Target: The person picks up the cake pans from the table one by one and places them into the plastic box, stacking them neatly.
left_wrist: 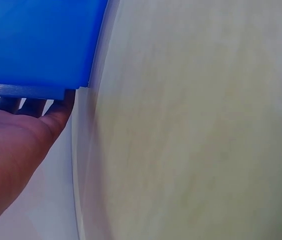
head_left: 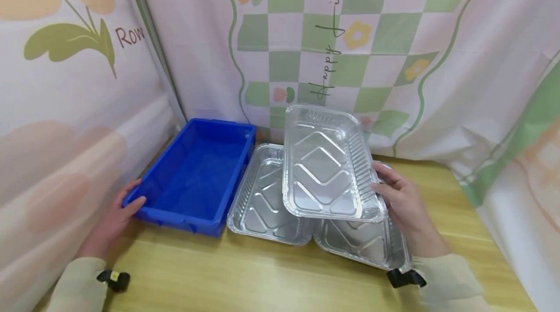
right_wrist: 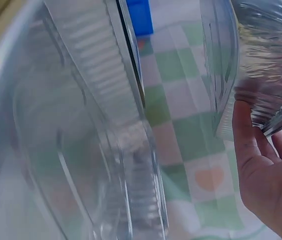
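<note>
A blue plastic bin rests on the table at the left. My left hand grips its near left corner, thumb over the rim; in the left wrist view the fingers reach under the rim. My right hand holds a rectangular foil tray by its right edge, raised and tilted so its inside faces me. In the right wrist view the thumb and fingers pinch that tray's edge. Beneath it lie two more foil trays, a left one and a right one, both partly hidden.
The wooden table extends in front of the bin and trays. A checked, printed cloth hangs close behind them. Another printed cloth hangs along the left, near the bin, and more cloth hangs at the right.
</note>
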A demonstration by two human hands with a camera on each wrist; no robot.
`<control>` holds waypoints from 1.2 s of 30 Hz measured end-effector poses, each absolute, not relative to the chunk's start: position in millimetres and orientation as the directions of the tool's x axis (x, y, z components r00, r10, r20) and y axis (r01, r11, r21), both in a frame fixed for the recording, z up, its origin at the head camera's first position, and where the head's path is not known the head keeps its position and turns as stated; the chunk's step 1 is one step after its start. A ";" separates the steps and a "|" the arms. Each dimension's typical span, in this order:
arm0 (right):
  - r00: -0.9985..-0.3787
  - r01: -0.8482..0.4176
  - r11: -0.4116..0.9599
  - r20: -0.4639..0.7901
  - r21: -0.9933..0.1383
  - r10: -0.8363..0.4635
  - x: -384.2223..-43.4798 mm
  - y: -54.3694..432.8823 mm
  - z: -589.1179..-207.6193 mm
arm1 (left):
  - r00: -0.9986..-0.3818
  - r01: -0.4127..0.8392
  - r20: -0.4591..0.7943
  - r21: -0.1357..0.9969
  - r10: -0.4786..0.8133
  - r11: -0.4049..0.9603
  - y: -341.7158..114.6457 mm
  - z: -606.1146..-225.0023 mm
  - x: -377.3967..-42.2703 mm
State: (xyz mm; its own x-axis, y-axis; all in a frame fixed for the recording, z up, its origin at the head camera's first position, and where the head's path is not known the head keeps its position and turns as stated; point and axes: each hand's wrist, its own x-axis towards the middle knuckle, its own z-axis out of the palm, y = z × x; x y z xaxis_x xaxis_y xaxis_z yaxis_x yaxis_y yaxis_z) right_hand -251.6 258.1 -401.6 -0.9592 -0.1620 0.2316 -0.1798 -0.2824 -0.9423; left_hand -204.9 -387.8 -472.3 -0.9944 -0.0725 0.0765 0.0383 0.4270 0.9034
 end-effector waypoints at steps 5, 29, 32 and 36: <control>-0.962 -0.147 -0.248 0.197 -0.957 -0.190 -252.0 233.6 -401.9 | -0.996 0.002 0.041 0.891 -0.077 0.455 -388.3 -472.7 -204.8; -0.955 -0.037 -0.234 0.103 -0.972 -0.278 -265.2 103.1 -395.5 | -0.997 -0.010 0.024 0.897 -0.071 0.441 -390.0 -471.5 -204.3; -0.958 -0.028 -0.244 0.096 -0.969 -0.270 -264.8 92.1 -397.2 | -0.997 -0.008 0.025 0.890 -0.067 0.456 -391.4 -472.1 -204.9; -0.960 -0.019 -0.252 0.088 -0.968 -0.267 -264.6 77.8 -399.0 | -0.998 -0.004 0.028 0.888 -0.062 0.460 -392.3 -472.5 -206.1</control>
State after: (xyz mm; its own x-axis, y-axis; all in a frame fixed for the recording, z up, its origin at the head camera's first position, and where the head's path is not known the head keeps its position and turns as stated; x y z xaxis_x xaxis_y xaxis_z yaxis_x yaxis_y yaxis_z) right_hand -264.6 77.8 -399.0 -0.9598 -0.2665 0.0879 -0.0187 -0.2519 -0.9676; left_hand -206.1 -392.3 -472.5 -0.9977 -0.0624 0.0278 -0.0041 0.4602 0.8878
